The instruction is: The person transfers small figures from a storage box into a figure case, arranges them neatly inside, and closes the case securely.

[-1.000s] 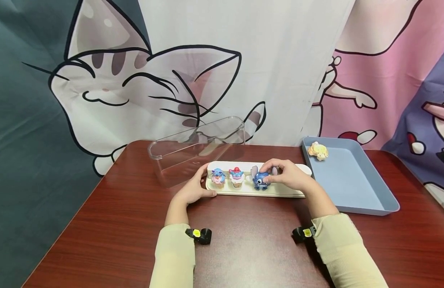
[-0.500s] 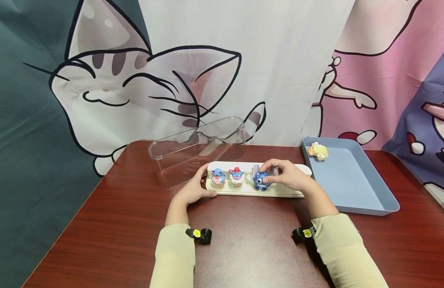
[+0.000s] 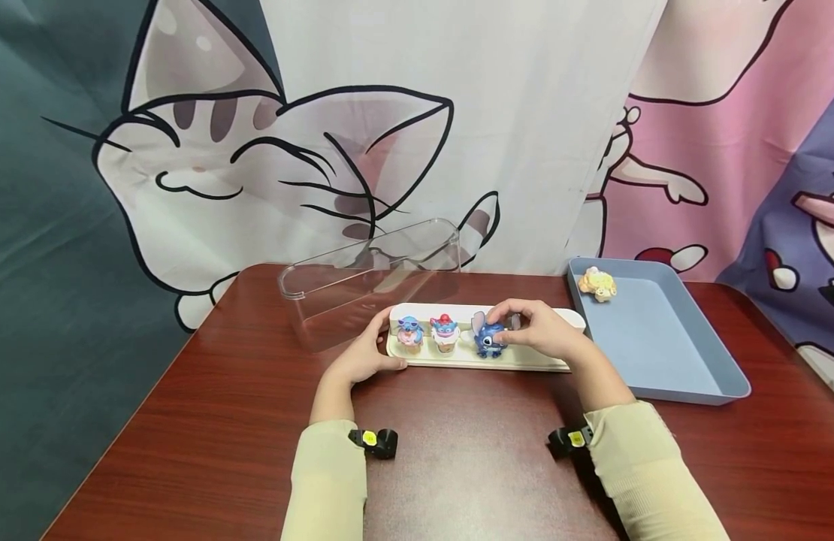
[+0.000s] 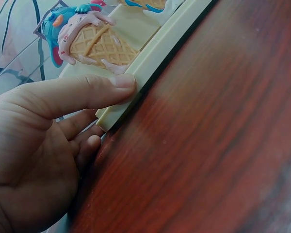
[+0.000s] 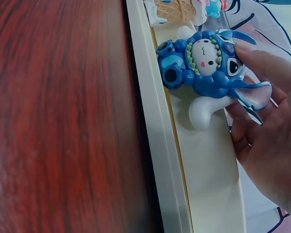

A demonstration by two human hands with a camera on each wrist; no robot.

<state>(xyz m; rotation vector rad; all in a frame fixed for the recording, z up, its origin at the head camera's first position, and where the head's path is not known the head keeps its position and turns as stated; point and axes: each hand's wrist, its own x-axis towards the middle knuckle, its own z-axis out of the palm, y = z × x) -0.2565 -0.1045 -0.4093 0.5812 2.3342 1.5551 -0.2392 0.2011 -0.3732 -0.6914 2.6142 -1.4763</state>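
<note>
A long cream display base (image 3: 539, 361) lies on the table. At its left end my left hand (image 3: 359, 361) grips it, the thumb on the front edge and the fingers around the end. Two blue figurines on waffle-cone shapes stand on the base: one with sunglasses (image 3: 410, 335) and one with a red cap (image 3: 445, 334). Right of them, my right hand (image 3: 542, 329) pinches a big-eared blue figurine (image 3: 488, 343) by its head. The right wrist view shows this figurine's (image 5: 211, 73) feet at the base, with a small white face inside its blue hood and a white curved part beside it.
Behind the base, a clear plastic cover (image 3: 376, 285) stands on the table. To the right is a blue-grey tray (image 3: 660, 323) with a small yellow figurine (image 3: 597, 284) in its far left corner. A printed curtain (image 3: 525, 135) hangs behind the table.
The big-eared blue figurine tilts or turns very slightly between my right fingers, staying in the same place on the base. My left hand keeps still.
</note>
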